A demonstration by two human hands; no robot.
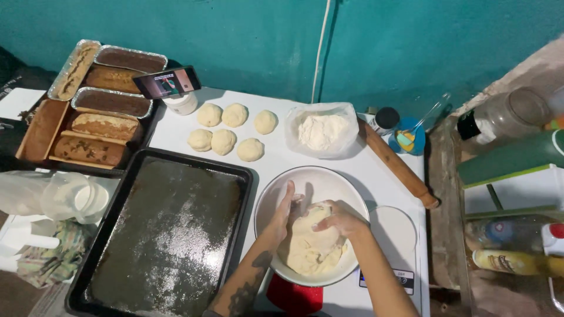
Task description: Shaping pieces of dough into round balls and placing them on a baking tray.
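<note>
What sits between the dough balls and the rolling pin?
In the head view, a clear bag of flour lies between the dough balls and the rolling pin, on the white table.

The bowl (311, 182) sits on the surface (276, 117), with dough (308, 246) in it and both hands (the left hand (285, 211), the right hand (338, 222)) on the dough. The baking tray (164, 235) lies left of the bowl. Six dough balls (223, 141) lie behind them, the flour bag (321, 130) to their right. The rolling pin (396, 163) lies right of the bowl.
</note>
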